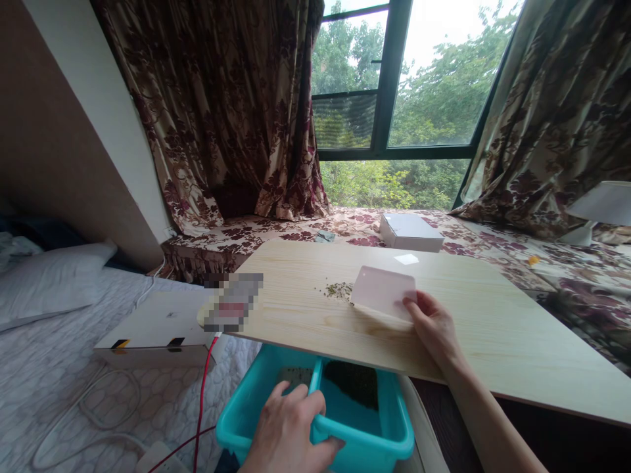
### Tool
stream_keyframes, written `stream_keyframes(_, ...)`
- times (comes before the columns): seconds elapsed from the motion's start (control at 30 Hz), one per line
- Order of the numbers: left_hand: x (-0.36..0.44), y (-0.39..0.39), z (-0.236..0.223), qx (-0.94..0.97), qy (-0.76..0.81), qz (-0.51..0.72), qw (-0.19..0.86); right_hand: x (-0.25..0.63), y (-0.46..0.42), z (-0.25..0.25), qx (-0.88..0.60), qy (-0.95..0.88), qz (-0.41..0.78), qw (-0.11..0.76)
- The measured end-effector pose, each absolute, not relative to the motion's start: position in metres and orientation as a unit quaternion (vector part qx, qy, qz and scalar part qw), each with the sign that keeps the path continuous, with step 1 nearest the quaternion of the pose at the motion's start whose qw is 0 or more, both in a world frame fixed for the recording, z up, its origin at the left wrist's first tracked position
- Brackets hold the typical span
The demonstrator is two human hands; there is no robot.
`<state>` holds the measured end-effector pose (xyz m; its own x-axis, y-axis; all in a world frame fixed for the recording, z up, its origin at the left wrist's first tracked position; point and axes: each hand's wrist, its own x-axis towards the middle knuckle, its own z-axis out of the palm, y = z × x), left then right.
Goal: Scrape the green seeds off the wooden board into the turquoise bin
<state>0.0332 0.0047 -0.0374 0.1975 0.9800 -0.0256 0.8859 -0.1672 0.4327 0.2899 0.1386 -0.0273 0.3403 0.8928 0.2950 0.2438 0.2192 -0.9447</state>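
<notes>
My right hand (434, 325) pinches the right edge of a thin, pale rectangular plastic sheet (384, 290). The sheet is tilted above the wooden tabletop (296, 263), its left edge beside a small scattered pile of greenish and pale seeds or beans (339, 290). Below the table's front edge is a turquoise two-part bin (401, 430). Across its middle divider lies my left hand (290, 427), closed over it, with the fingers on the left and the thumb on the right. Dark green beans (352, 384) lie in the right compartment; a few small grains (296, 376) show in the left.
A phone-like device, blurred out (235, 302), lies at the table's left end with a red cable (204, 384). A white box (152, 322) rests on the bed at left. On the window seat stands another white box (411, 232). A white piece (407, 259) lies on the tabletop.
</notes>
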Motion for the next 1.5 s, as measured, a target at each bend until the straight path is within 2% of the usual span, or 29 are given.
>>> stream_keyframes(0.6,0.0331,0.0045,-0.0415,0.754,0.619,0.134,0.171,0.2904,0.1354,-0.0254,-0.583,-0.489,0.23,0.607)
stream_keyframes(1.5,0.0337,0.0048,-0.0377,0.754,0.621,0.127,0.173,0.2879,0.1363,-0.0275,-0.55,-0.53,0.261,0.59)
